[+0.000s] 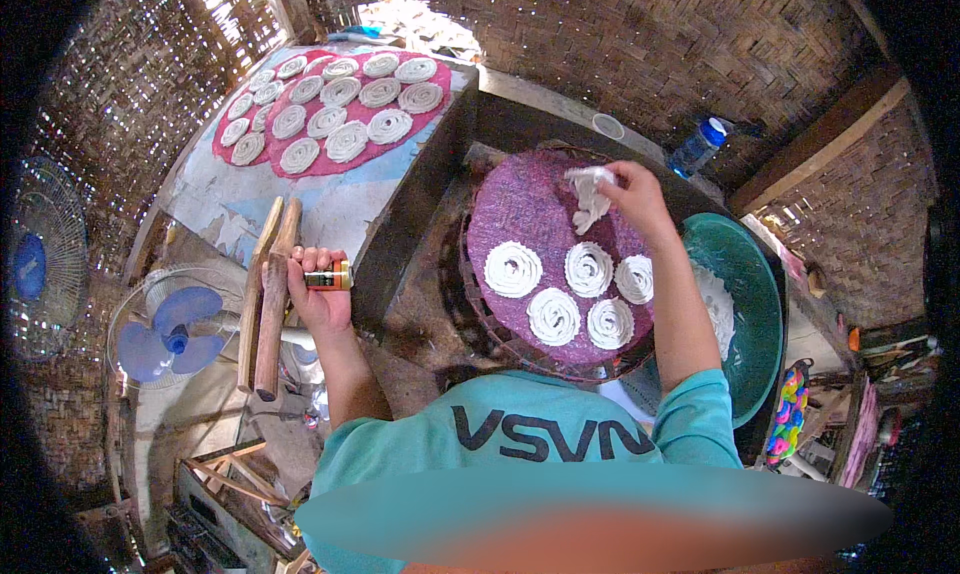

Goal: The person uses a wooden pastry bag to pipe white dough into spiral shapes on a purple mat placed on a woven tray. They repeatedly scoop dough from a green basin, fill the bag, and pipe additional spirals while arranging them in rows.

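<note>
1. The right hand (pixel 637 196) is closed in a pinch around a soft white lump of dough (pixel 589 198), which hangs from the fingertips in a ragged strand.
2. That arm reaches forward from the lower edge, its teal sleeve (pixel 700 414) ending near the elbow, the forearm bare and crossing the right side of a round purple mat (pixel 520 209).
3. The dough hangs over the far half of the mat, just above five white coils (pixel 587 268) laid flat in a loose cluster on the near half.
4. Each coil is a neat spiral, round and pale.
5. The left hand (pixel 318 292) is wrapped tightly around a small can (pixel 329 276) with an orange end, held on its side, just beside two upright wooden slats (pixel 268 294).
6. The left elbow is bent, the forearm rising from the teal shirt.
7. A green basin (pixel 750 274) holding white dough sits right of the mat.
8. Further back, a red mat (pixel 330 154) full of coils lies on a table, well apart.
9. A blue fan (pixel 170 336) stands at the left.
</note>
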Demonstrator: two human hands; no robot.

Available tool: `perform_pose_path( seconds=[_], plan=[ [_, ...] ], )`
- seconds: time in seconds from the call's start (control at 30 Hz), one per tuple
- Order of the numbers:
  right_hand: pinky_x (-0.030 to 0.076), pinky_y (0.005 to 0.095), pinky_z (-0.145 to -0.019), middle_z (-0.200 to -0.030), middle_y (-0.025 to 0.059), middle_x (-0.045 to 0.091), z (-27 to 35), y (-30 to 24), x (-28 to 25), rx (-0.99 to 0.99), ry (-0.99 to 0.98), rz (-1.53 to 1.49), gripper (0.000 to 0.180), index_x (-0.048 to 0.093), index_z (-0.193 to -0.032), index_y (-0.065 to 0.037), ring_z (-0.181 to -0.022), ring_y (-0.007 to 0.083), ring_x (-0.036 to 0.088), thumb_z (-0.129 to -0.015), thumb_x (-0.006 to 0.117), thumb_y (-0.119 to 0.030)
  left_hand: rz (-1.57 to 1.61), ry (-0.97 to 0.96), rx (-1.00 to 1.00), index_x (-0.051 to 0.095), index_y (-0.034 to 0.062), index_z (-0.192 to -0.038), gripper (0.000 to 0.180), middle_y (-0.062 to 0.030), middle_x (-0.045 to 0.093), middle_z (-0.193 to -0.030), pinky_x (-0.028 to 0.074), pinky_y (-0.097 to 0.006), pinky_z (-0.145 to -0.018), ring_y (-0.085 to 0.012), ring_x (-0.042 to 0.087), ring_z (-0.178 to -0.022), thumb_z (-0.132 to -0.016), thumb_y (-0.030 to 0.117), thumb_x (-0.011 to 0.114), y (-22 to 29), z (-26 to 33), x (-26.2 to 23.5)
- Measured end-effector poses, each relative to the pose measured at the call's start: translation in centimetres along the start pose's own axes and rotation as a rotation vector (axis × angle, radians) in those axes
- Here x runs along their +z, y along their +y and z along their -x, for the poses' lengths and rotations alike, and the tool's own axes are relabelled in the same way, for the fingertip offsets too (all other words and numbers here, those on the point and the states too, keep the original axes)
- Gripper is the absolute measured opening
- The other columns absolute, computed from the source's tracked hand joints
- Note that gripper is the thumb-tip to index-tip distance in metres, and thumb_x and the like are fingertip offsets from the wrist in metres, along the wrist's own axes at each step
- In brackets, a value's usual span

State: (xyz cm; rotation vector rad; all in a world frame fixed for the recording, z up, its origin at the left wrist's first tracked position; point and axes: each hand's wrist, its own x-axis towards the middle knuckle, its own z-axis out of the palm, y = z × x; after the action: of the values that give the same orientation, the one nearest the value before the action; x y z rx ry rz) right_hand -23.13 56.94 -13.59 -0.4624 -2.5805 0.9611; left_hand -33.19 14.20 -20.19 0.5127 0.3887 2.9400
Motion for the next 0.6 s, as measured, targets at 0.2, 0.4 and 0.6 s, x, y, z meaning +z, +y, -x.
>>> perform_pose_path(
  seconds=[0.2,0.4,0.6],
  plan=[
    [0.047,0.0371,-0.081,-0.097,0.0163,0.062,2.4,2.1,2.8,-0.159,-0.143,0.308,0.03,0.063,-0.098,-0.005,-0.091,0.0319,0.06,-0.071,0.066,-0.018,-0.022,0.051,0.003,0.049,0.0126,-0.087,0.016,0.0029,0.047,-0.072,0.039,-0.035,-0.083,-0.0127,0.046,-0.073,-0.087,0.025,0.059,0.1,-0.2,0.4],
    [0.052,0.0261,-0.062,-0.093,0.0058,0.063,4.3,1.7,-2.8,0.323,0.13,-0.796,0.02,0.06,-0.101,-0.001,-0.078,0.0134,0.06,-0.083,0.061,-0.01,0.136,0.059,0.072,0.05,0.013,-0.086,0.018,0.0044,0.047,-0.071,0.039,-0.033,-0.082,-0.0106,0.046,-0.071,-0.086,0.028,0.06,0.7,0.5,2.2],
    [0.053,0.0276,-0.069,-0.104,0.0072,0.062,10.4,7.2,-13.6,0.267,0.362,-0.627,0.028,0.055,-0.11,0.0,-0.089,0.0161,0.061,-0.084,0.06,-0.009,0.318,-0.133,-0.012,0.048,0.0141,-0.084,0.02,0.0055,0.046,-0.071,0.039,-0.032,-0.08,-0.0099,0.045,-0.07,-0.084,0.028,0.062,0.9,0.8,7.4]
  ],
)
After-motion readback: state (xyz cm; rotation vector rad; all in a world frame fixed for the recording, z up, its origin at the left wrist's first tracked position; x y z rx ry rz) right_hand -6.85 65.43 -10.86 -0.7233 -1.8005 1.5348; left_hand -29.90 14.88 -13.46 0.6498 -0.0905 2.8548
